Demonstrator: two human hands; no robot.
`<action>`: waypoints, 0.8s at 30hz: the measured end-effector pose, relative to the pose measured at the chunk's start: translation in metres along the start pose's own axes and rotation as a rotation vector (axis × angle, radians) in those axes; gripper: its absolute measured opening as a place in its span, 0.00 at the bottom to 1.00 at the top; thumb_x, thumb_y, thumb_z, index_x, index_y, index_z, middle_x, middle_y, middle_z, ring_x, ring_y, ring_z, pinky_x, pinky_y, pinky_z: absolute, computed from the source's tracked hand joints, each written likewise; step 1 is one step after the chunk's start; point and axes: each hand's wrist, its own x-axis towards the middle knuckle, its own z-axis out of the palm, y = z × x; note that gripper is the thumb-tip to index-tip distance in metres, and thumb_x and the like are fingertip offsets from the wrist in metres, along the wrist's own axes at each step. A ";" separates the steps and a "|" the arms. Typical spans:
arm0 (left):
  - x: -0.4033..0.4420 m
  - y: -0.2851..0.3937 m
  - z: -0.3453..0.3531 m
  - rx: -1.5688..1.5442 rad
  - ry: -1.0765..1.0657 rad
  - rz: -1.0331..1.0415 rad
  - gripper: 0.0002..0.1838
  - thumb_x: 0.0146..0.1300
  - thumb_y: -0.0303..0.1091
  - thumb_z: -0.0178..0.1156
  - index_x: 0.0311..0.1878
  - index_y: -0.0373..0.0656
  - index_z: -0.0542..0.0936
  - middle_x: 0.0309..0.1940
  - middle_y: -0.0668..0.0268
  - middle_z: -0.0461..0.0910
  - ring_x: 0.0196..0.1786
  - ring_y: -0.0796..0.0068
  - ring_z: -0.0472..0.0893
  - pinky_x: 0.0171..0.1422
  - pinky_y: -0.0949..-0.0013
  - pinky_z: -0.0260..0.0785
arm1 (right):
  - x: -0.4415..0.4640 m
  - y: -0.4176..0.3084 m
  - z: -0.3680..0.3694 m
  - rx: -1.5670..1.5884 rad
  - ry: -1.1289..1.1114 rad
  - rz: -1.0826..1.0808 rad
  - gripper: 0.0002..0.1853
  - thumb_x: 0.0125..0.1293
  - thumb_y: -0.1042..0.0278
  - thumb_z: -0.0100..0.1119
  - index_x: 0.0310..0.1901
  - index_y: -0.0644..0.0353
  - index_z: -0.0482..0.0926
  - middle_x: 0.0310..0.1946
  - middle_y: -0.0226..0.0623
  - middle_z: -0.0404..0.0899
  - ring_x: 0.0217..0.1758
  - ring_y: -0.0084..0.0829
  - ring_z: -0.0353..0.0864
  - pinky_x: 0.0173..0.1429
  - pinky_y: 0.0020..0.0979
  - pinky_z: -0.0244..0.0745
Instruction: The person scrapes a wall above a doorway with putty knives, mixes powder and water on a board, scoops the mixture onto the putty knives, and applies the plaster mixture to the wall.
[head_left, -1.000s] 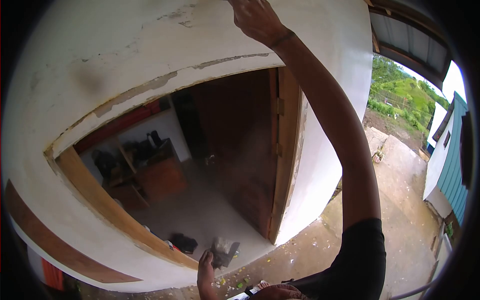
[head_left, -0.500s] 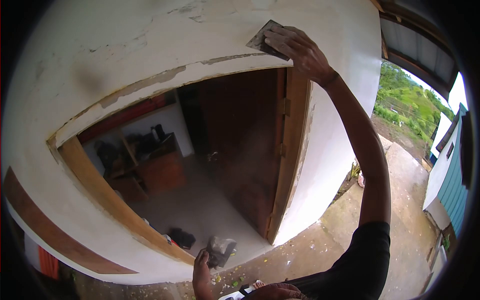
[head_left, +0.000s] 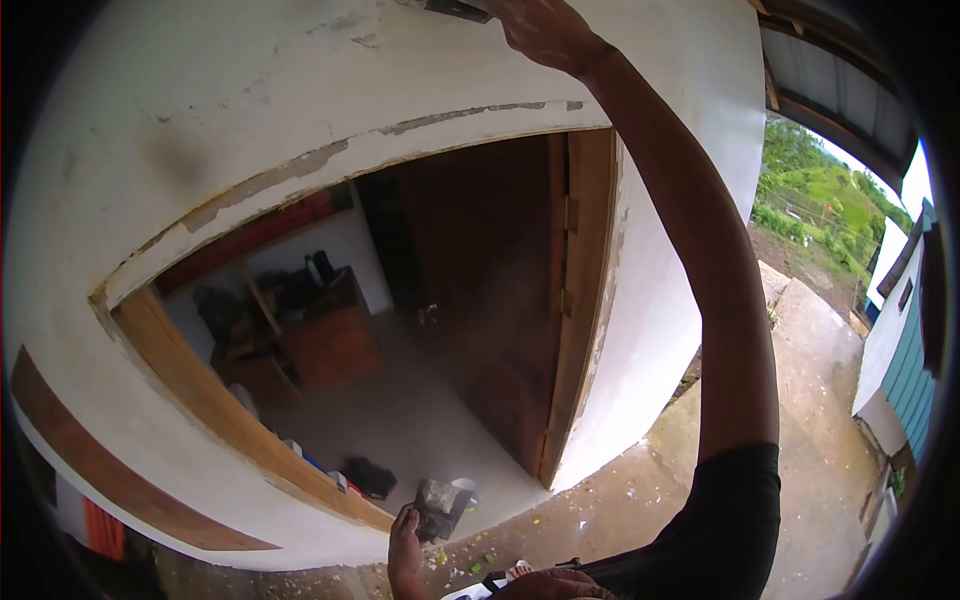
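Observation:
High at the top edge, my right hand (head_left: 545, 30) is closed on a flat dark putty scraper (head_left: 458, 9), held at the white wall (head_left: 230, 140); the frame cuts off part of hand and scraper. Below it, a strip of grey, chipped patches (head_left: 310, 163) runs along the wall above the doorway. Low in the middle, my left hand (head_left: 404, 550) grips the edge of a flat dark plate (head_left: 458, 508) with a lump of grey putty (head_left: 436, 496) on it. Only some of the left fingers show.
The wooden door frame (head_left: 585, 260) surrounds an open dark brown door (head_left: 480, 260). Inside stands a wooden cabinet (head_left: 330, 340), with a dark bundle (head_left: 370, 478) on the floor. A concrete path (head_left: 800, 400) runs along the right, beside a teal-sided building (head_left: 905, 375).
My right hand has moved up and left with the scraper, away from the strip above the door. My left hand and the plate have stayed nearly in place, the plate tilting slightly.

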 end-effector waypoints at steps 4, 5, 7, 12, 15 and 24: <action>0.006 -0.006 0.000 -0.028 0.015 -0.007 0.19 0.76 0.40 0.46 0.57 0.37 0.78 0.46 0.61 0.82 0.49 0.68 0.79 0.58 0.65 0.69 | -0.048 -0.006 -0.009 0.077 -0.050 0.009 0.33 0.59 0.84 0.53 0.69 0.56 0.70 0.68 0.37 0.71 0.72 0.40 0.70 0.76 0.44 0.66; 0.006 -0.004 0.001 -0.039 0.013 -0.024 0.19 0.76 0.40 0.46 0.57 0.37 0.78 0.47 0.61 0.82 0.50 0.68 0.79 0.59 0.65 0.68 | -0.059 -0.013 -0.017 0.125 -0.048 0.021 0.35 0.58 0.87 0.54 0.69 0.54 0.70 0.71 0.31 0.69 0.74 0.37 0.68 0.76 0.44 0.67; 0.004 0.008 0.008 -0.063 0.006 -0.056 0.20 0.76 0.41 0.47 0.58 0.36 0.78 0.49 0.60 0.82 0.52 0.67 0.78 0.61 0.64 0.68 | -0.077 -0.025 -0.031 0.097 -0.160 0.058 0.36 0.58 0.87 0.54 0.70 0.54 0.69 0.71 0.32 0.68 0.74 0.37 0.67 0.77 0.43 0.67; 0.015 -0.009 0.001 -0.016 -0.013 -0.014 0.20 0.75 0.41 0.47 0.57 0.35 0.77 0.50 0.59 0.80 0.53 0.67 0.78 0.62 0.65 0.67 | -0.128 -0.032 -0.072 0.083 -0.287 0.134 0.35 0.60 0.82 0.55 0.72 0.54 0.67 0.71 0.33 0.68 0.71 0.36 0.69 0.75 0.39 0.67; 0.018 -0.016 0.005 0.019 0.025 0.000 0.21 0.75 0.42 0.47 0.58 0.35 0.77 0.51 0.58 0.80 0.54 0.67 0.78 0.62 0.66 0.67 | -0.134 -0.011 -0.080 0.072 -0.167 0.288 0.33 0.62 0.82 0.55 0.71 0.55 0.68 0.71 0.35 0.67 0.72 0.36 0.69 0.75 0.40 0.67; 0.009 0.004 0.027 0.376 -0.029 0.305 0.20 0.75 0.41 0.49 0.58 0.36 0.77 0.51 0.59 0.81 0.55 0.68 0.78 0.64 0.66 0.66 | -0.052 0.021 -0.024 0.071 0.000 0.191 0.33 0.62 0.81 0.51 0.71 0.62 0.65 0.65 0.48 0.73 0.68 0.45 0.72 0.74 0.44 0.65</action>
